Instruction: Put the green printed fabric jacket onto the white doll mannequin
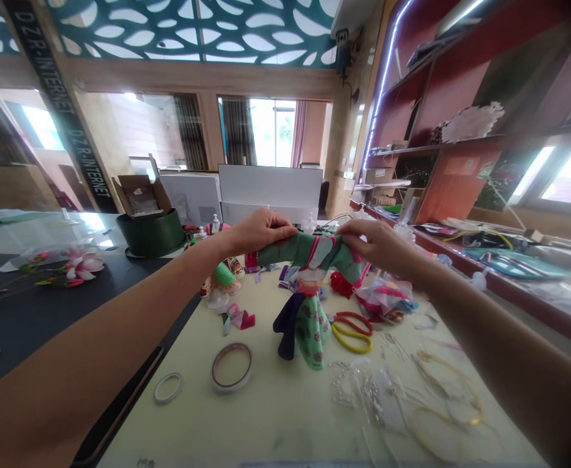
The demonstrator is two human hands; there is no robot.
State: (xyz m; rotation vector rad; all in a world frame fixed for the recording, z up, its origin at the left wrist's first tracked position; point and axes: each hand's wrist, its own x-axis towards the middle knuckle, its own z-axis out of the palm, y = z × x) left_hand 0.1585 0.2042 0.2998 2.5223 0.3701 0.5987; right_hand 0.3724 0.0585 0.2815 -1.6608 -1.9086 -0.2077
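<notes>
My left hand (266, 231) and my right hand (376, 240) are raised over the pale table (188, 416). Between them a small green doll's robe (305, 250) with red and white trim is stretched out sideways. Thumb and fingers of each hand pinch its upper edge, one near each sleeve. Under the robe hang or stand a green patterned skirt piece (313, 331) and a dark blue cloth piece (289, 325); whether these are joined to the robe I cannot tell. Scissors with red and yellow handles (351, 341) lie just right of the skirt.
A wide tape roll (232, 367) and a thinner ring (168, 388) lie at the front left. Small bags of beads (378, 393) and yellow cord (449, 419) are at the front right. Fabric scraps (239, 317) lie at left, with a green round box (149, 233) farther back.
</notes>
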